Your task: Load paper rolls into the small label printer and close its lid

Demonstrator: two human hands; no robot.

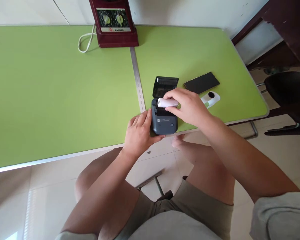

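A small dark blue label printer [164, 124] sits at the front edge of the green table, its black lid [165, 87] raised toward the back. My left hand [140, 131] holds the printer's left side with the fingers, and its thumb stretches along the lower front. Between the thumb and fingers of my right hand [187, 104] is a white paper roll [167, 102], lying sideways just over the open compartment. Whether the roll touches the compartment I cannot tell. The palm side of my left hand is hidden.
A black phone [202, 82] lies right of the printer, near a white rounded item [212, 97] with a black spot, partly covered by my right hand. At the back stands a dark red appliance [117, 40] with two knobs and a white cord [86, 50]. Beyond the table's right end is a black chair [287, 88].
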